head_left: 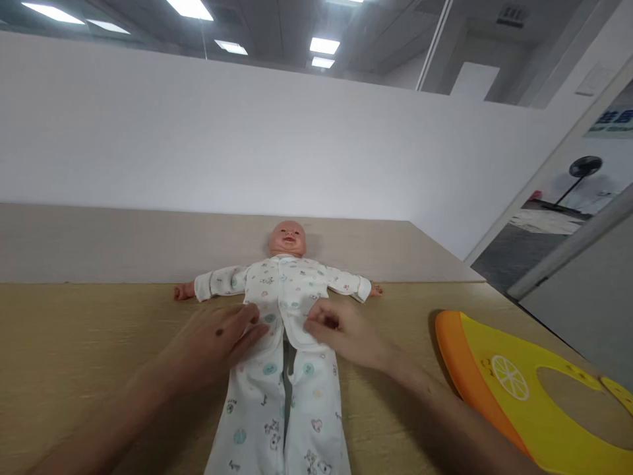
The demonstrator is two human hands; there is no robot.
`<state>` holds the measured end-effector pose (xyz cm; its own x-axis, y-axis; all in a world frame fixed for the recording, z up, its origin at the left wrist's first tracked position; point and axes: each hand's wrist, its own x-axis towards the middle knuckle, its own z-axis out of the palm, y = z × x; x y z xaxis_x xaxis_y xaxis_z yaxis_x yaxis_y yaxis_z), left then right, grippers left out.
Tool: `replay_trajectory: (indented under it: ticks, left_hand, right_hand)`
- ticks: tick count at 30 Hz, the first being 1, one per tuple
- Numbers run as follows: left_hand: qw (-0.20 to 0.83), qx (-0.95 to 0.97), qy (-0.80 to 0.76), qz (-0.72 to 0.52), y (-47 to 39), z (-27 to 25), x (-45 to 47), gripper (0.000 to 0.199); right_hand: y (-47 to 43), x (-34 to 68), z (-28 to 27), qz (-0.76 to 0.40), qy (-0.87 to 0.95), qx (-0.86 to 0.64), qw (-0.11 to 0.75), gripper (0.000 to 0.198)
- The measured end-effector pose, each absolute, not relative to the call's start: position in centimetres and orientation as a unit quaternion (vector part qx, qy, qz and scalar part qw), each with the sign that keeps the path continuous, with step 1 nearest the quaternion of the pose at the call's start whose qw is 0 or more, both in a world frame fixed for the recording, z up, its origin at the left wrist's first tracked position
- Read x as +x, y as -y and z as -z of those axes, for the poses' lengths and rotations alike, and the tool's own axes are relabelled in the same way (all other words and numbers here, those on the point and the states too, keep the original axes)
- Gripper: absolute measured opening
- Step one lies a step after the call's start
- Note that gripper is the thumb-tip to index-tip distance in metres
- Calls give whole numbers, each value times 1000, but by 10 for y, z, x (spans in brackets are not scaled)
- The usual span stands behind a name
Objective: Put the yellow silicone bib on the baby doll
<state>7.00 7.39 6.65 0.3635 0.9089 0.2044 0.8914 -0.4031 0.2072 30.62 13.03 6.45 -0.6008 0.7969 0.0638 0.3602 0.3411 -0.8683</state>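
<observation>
A baby doll (287, 237) lies on its back with its arms spread out. It wears a white printed baby shirt (264, 280) closed at the upper front, its lower front edges parting. White printed baby trousers (316, 409) cover the legs and show a gap along the middle. My left hand (222, 336) is at the shirt's lower left front, thumb and fingers apart, holding nothing. On the other side, my right hand (341, 326) has thumb and index fingertip close together against the shirt's front. Whether cloth is between them is hidden.
A yellow and orange bib (494, 396) with a citrus-slice print lies at the right of the wooden table (74, 336). Behind the doll's shoulders runs a paler raised strip (123, 244), then a white partition (222, 138). A black fan (585, 166) stands beyond the doorway.
</observation>
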Motion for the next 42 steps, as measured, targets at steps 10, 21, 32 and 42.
replay_trajectory:
  ticks: [10, 21, 32, 42]
  left_hand:
    - [117, 768, -625, -77, -50, -35, 48, 52]
    - [32, 685, -726, -39, -52, -5, 70, 30]
    - [-26, 652, -756, -54, -29, -14, 71, 29]
    - [-3, 690, -634, -349, 101, 31, 90, 29]
  right_hand:
    - [-110, 348, -29, -228, 858, -440, 135, 69]
    - [-108, 330, 9, -173, 810, -532, 175, 40]
    - [-93, 342, 1, -63, 775, -622, 96, 29]
    - [-36, 345, 7, -133, 772, -604, 149, 37]
